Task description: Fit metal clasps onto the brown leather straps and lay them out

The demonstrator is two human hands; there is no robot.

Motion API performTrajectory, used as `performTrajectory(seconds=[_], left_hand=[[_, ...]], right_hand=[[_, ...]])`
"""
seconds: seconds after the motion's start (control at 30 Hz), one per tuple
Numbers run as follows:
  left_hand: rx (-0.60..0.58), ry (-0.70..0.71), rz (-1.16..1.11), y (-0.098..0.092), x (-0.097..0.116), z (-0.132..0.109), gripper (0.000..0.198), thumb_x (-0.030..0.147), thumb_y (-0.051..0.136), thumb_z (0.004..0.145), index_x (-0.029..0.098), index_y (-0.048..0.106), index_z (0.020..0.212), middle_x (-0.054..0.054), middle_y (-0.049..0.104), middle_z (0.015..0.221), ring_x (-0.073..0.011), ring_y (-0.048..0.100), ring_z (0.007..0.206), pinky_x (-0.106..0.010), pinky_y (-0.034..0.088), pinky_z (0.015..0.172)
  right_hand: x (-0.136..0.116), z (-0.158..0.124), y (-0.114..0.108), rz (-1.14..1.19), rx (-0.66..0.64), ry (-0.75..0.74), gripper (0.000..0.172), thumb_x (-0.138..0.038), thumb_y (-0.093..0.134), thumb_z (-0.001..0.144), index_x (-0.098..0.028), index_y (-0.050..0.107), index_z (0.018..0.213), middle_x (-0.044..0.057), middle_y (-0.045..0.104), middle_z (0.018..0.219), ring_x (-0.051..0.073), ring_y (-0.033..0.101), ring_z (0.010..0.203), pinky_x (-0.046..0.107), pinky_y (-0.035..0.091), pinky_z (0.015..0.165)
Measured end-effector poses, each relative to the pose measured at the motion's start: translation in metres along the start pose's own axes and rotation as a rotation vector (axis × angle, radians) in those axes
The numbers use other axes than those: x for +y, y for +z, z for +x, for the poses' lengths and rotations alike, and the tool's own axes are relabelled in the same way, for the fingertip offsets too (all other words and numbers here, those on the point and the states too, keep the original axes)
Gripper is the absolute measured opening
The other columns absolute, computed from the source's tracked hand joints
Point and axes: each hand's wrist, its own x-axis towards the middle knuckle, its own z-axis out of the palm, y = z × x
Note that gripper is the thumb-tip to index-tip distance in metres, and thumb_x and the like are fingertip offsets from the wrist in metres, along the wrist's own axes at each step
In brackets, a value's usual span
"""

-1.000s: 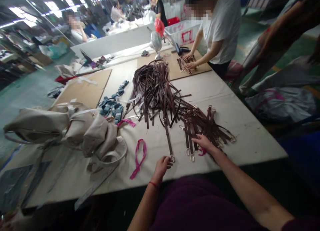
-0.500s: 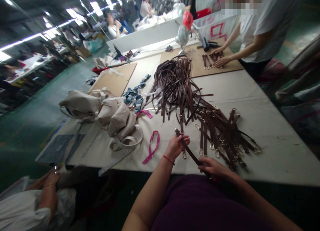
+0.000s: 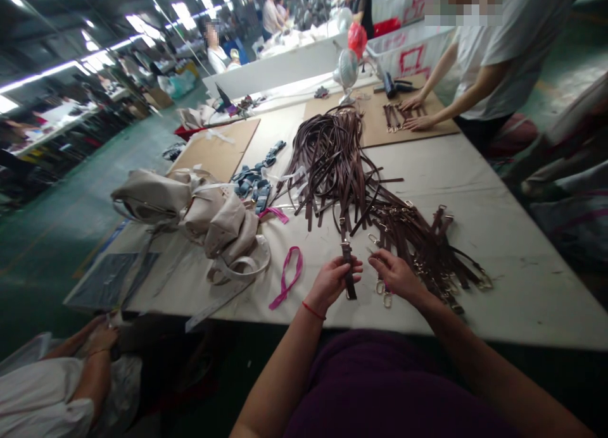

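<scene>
**Brown leather strap (image 3: 349,270) gripped in the left hand (image 3: 330,283) at the bench (image 3: 527,305)**

Head view: the left fingers (image 3: 342,267) curl closed around the strap, holding it almost upright just above the bench. The right hand (image 3: 396,275) is open, fingers spread, right over metal clips (image 3: 382,294); whether it touches them, I cannot tell. Beside it lies a bunch of clip-ended straps (image 3: 422,257), with a long heap of plain straps (image 3: 332,159) beyond. A pink strap (image 3: 285,278) and cream bags (image 3: 152,197) lie to the left. Across the bench, a co-worker's hands (image 3: 411,112) rest on a cardboard sheet (image 3: 427,128). The leather looks light and supple, so it would likely flop; the flat band away from the swinging metal seems the surest hold.
</scene>
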Motion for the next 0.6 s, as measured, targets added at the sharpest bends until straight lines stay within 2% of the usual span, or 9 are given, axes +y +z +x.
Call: performTrajectory(seconds=[0.1,0.17,0.27,0.37,0.47,0.6], left_hand=[[-0.027,-0.026,0.035,0.005,-0.001,-0.005,0.023,0.013,0.066,0.078,0.007,0.063,0.100,-0.014,0.067,0.096,-0.0171,0.066,0.079,-0.028,0.054,0.071],[-0.074,-0.046,0.051,0.010,-0.003,-0.007,0.027,0.015,0.070,0.075,0.007,0.063,0.100,-0.014,0.067,0.095,-0.0177,0.066,0.078,-0.028,0.054,0.070],[-0.128,-0.049,0.049,0.015,-0.005,-0.010,0.032,0.022,0.074,0.073,0.008,0.062,0.100,-0.013,0.066,0.095,-0.0189,0.066,0.079,-0.029,0.055,0.068],[-0.082,-0.038,0.072,0.017,-0.007,-0.012,0.037,0.040,0.068,0.079,0.009,0.061,0.098,-0.012,0.066,0.092,-0.0181,0.065,0.074,-0.027,0.053,0.060],[-0.030,-0.001,0.147,0.018,-0.008,-0.012,0.037,0.045,0.064,0.081,0.010,0.059,0.092,-0.010,0.066,0.084,-0.0147,0.063,0.064,-0.023,0.047,0.052],[0.015,0.070,0.232,0.021,-0.006,-0.011,0.030,0.038,0.062,0.081,0.011,0.057,0.092,-0.009,0.067,0.077,-0.0115,0.059,0.054,-0.019,0.040,0.046]], right_hand=[[-0.003,0.018,0.007,0.169,0.082,0.042,0.042,-0.055,0.059,0.082,-0.017,0.061,0.100,-0.003,0.051,0.065,0.011,0.044,0.057,0.024,0.034,0.052],[-0.005,0.031,0.012,0.298,0.016,0.080,0.047,-0.056,0.065,0.076,-0.016,0.062,0.099,-0.002,0.054,0.065,0.011,0.045,0.055,0.023,0.034,0.049],[-0.007,0.044,0.016,0.423,-0.104,0.142,0.046,-0.058,0.069,0.070,-0.016,0.062,0.086,-0.005,0.049,0.056,0.007,0.036,0.044,0.021,0.025,0.040],[-0.008,0.052,0.017,0.506,-0.065,0.158,0.045,-0.059,0.067,0.071,-0.016,0.060,0.080,-0.006,0.044,0.053,0.005,0.028,0.040,0.021,0.018,0.038],[-0.008,0.056,0.016,0.479,-0.018,0.124,0.043,-0.057,0.065,0.074,-0.015,0.061,0.082,-0.006,0.045,0.055,0.005,0.027,0.040,0.022,0.017,0.039],[-0.013,0.049,0.009,0.204,0.112,-0.019,0.039,-0.056,0.055,0.085,-0.017,0.058,0.084,-0.003,0.050,0.062,0.010,0.042,0.051,0.024,0.032,0.049]])
